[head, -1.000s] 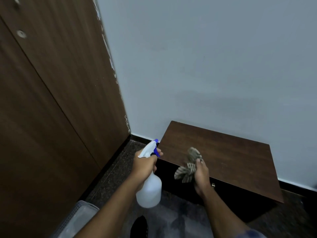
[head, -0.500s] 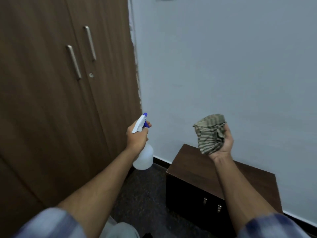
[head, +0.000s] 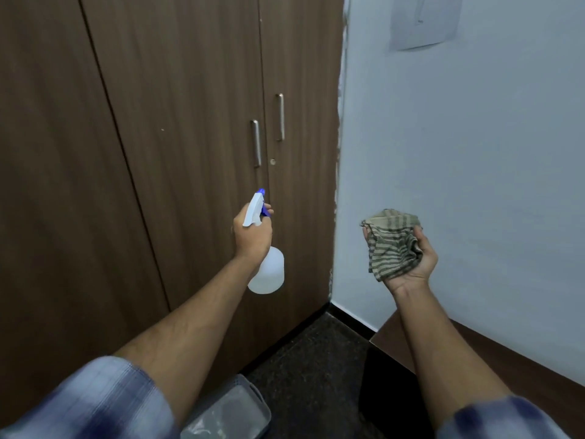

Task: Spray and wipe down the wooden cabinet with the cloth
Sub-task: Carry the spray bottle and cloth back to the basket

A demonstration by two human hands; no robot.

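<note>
A tall dark wooden cabinet [head: 177, 128] fills the left half of the view, with two metal door handles [head: 256, 143] near its right edge. My left hand [head: 251, 234] grips a white spray bottle [head: 267, 270] with a blue nozzle, held up a little way in front of the cabinet doors, the nozzle pointing at them. My right hand [head: 418, 264] is raised palm-up in front of the wall, holding a bunched striped grey-green cloth [head: 392, 245].
A pale wall [head: 474, 147] meets the cabinet at a corner, with a switch plate [head: 422, 22] high up. A low wooden side cabinet [head: 392, 339] stands at the lower right. A grey plastic bin [head: 231, 410] sits on the dark floor [head: 313, 369] below my arms.
The view has swung up and left from the low side cabinet to the tall cabinet doors. Both hands rose, the left bringing the bottle in front of the doors, the right turning palm-up with the cloth.
</note>
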